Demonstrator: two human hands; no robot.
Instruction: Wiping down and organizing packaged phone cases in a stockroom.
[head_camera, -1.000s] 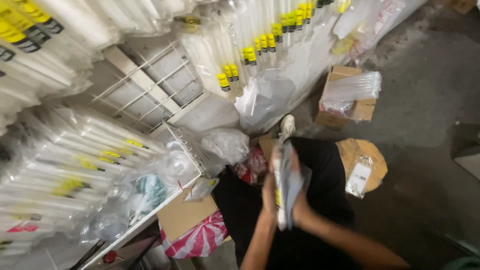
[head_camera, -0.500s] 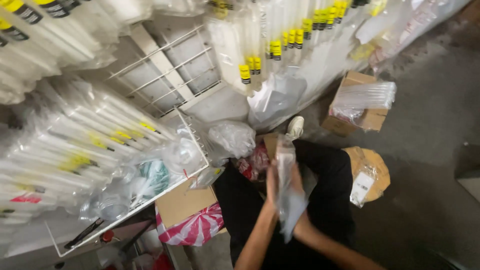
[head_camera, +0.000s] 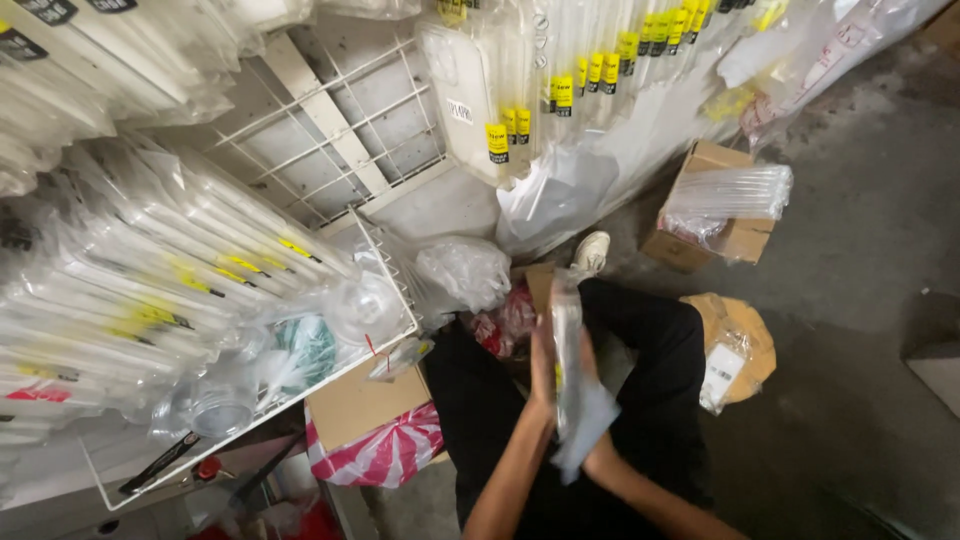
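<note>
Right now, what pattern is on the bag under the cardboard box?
Red and white stripes on the bag, clearest in the head view.

A long, narrow packet of clear plastic wrap (head_camera: 568, 340) with a pale, whitish content stands nearly upright, pressed between the left hand (head_camera: 541, 368) and the right hand (head_camera: 590, 375) over the person's lap. A small yellow patch shows at its middle. Its top end reaches up above the fingers; its loose lower end (head_camera: 583, 425) hangs crumpled and greyish below the palms.
</note>
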